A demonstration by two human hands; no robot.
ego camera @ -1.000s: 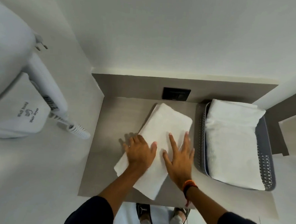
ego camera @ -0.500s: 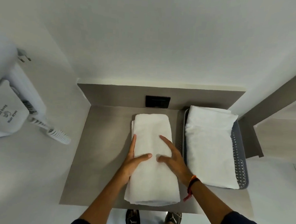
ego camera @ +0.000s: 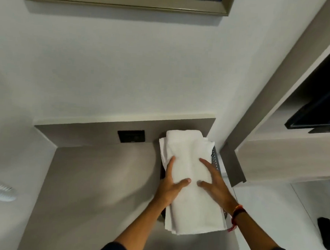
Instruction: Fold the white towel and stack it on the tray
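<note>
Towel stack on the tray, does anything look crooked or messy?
Slightly. The top towel under both hands sits skewed: edges of the towel beneath stick out at back left, and the tray is nearly covered.

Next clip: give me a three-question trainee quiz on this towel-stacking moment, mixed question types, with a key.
1. True or false: the folded white towel lies over the tray.
2. Which hand wears the wristband?
A. left
B. right
C. neither
3. Fill in: the dark outlet plate sits on the shelf's ____ panel.

Key:
1. True; the left hand and right hand hold it by its sides.
2. B
3. back
</note>
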